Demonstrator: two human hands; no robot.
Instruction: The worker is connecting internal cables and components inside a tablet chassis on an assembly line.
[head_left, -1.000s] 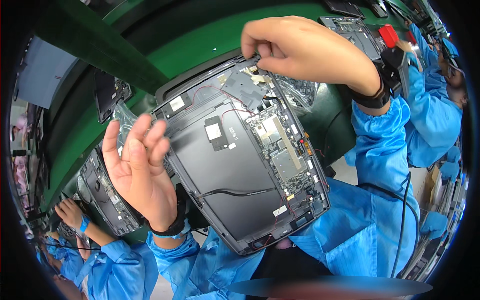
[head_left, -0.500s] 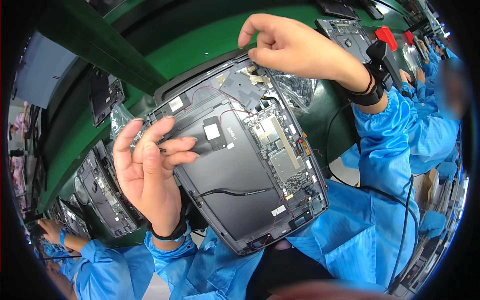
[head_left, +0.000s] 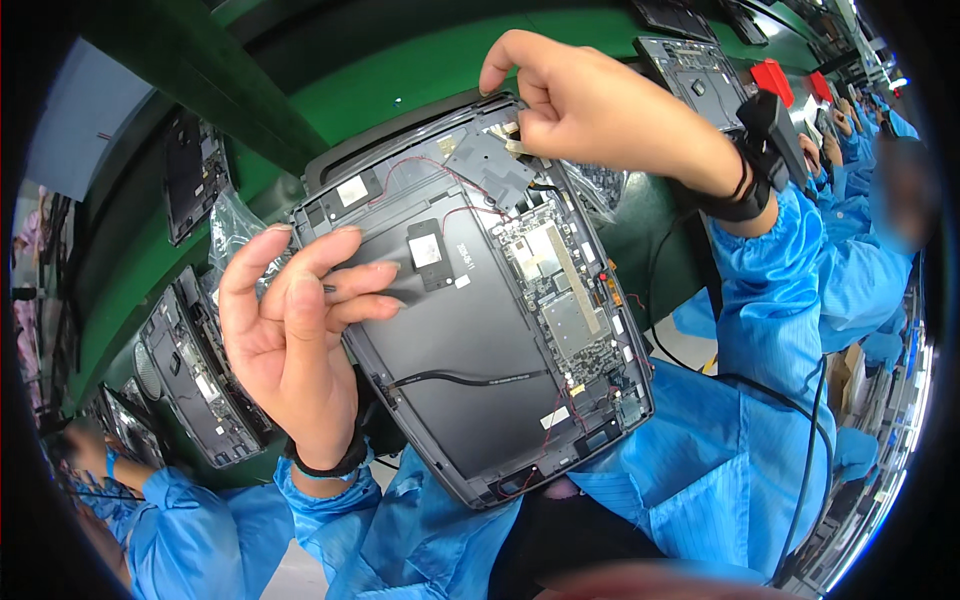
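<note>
An opened tablet lies tilted in front of me, its dark inner shell, circuit board, red wires and black cable exposed. At its far edge, my right hand hooks its index finger over the corner, with the thumb inside near some tape tabs. My left hand is at the left edge, palm turned up and fingers bent. A small dark tip shows between its thumb and fingers; what it belongs to is hidden. Beside those fingers, a black part with a white label sits in the shell.
A clear plastic bag lies left of the tablet, another bag to its right. More opened tablets rest on the green bench at left and far right. Red pieces lie near the latter. Co-workers in blue sit on both sides.
My right thumb has moved slightly inward over the tablet's far corner. The left hand has barely shifted and the tablet stays nearly in place, while the view has moved a little.
</note>
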